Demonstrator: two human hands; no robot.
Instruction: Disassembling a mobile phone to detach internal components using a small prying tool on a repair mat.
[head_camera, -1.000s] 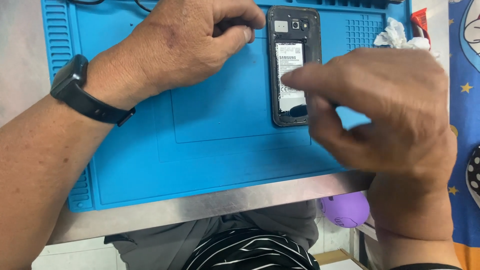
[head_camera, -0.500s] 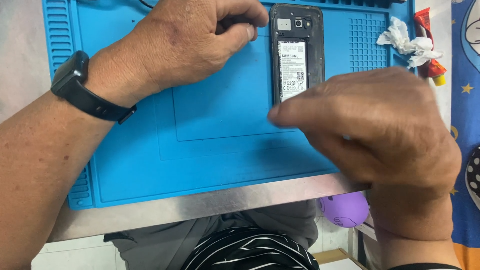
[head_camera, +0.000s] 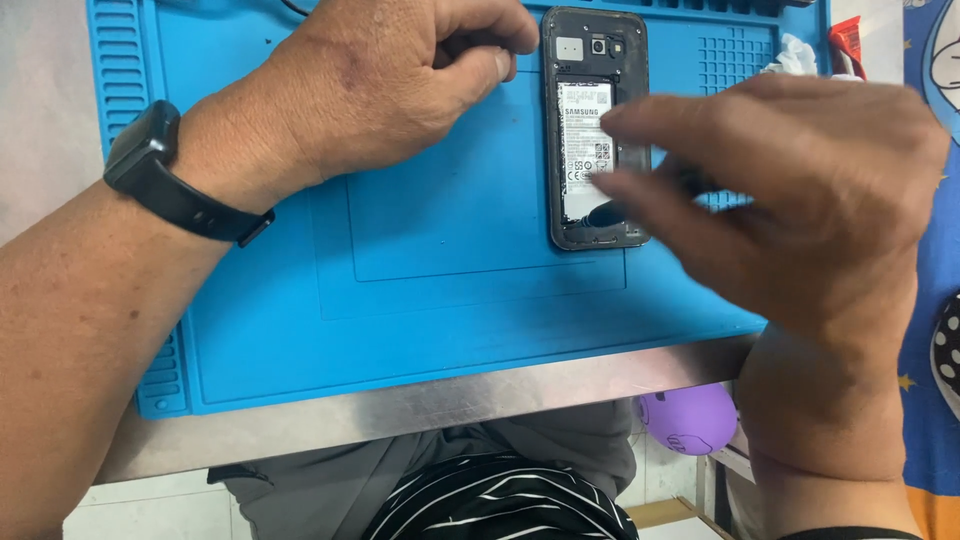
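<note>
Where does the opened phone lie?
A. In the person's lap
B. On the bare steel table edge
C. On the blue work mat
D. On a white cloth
C: the opened phone, its back cover off, lies flat on the blue work mat.

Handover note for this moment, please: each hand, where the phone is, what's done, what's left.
Left hand: curled into a loose fist on the blue repair mat, fingertips beside the phone's top left edge.
Right hand: over the opened phone, blurred, pinching a dark tool whose tip is at the battery's lower end.
Done: back cover off, battery exposed.
Left: battery still seated in the phone.
</note>
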